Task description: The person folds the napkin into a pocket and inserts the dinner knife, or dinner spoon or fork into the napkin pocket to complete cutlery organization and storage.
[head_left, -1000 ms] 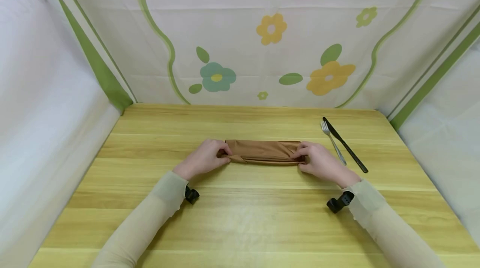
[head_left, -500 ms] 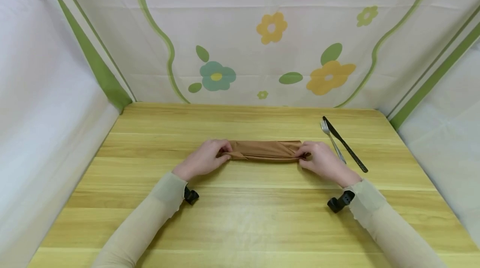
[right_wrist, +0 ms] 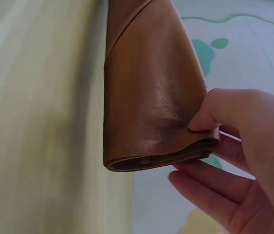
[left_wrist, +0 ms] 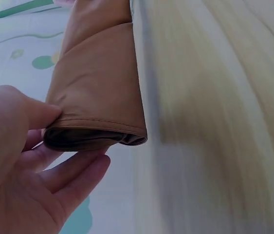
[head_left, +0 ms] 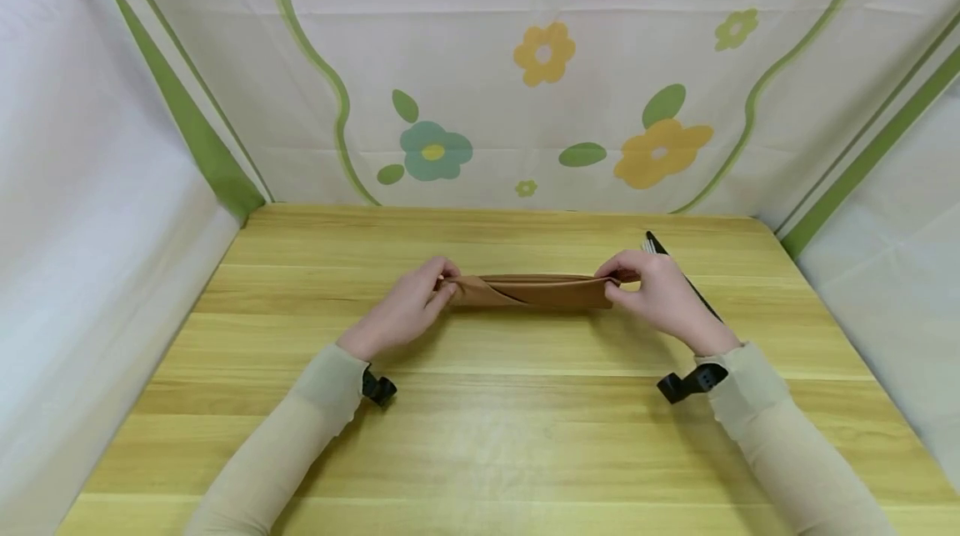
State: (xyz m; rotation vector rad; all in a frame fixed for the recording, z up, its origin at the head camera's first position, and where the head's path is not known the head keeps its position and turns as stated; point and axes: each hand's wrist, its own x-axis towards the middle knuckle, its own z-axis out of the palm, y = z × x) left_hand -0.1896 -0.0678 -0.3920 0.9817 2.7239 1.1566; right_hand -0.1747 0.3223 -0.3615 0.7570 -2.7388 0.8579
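Observation:
A brown cloth napkin (head_left: pixel 570 294), folded into a long narrow band, is held up on its long edge between my two hands. My left hand (head_left: pixel 405 303) pinches its left end at the upper corner, and my right hand (head_left: pixel 660 298) pinches the right end the same way. In the left wrist view the rolled layers of the napkin (left_wrist: pixel 98 78) show at its end, thumb on one face and fingers behind. The right wrist view shows the folded napkin (right_wrist: pixel 149 102) with a diagonal crease across it. Whether its lower edge touches the table cannot be told.
Beyond my right hand lie a black knife (head_left: pixel 707 308) and a fork (head_left: pixel 647 247), both partly hidden by that hand. The wooden table (head_left: pixel 480 436) ends at a white flowered cloth (head_left: pixel 480 86) behind, with white cloth walls at both sides.
The napkin was lying nearly flat with its near edge being gathered; now both hands have raised it and tipped it upright. The right hand moved right and away, covering most of the fork.

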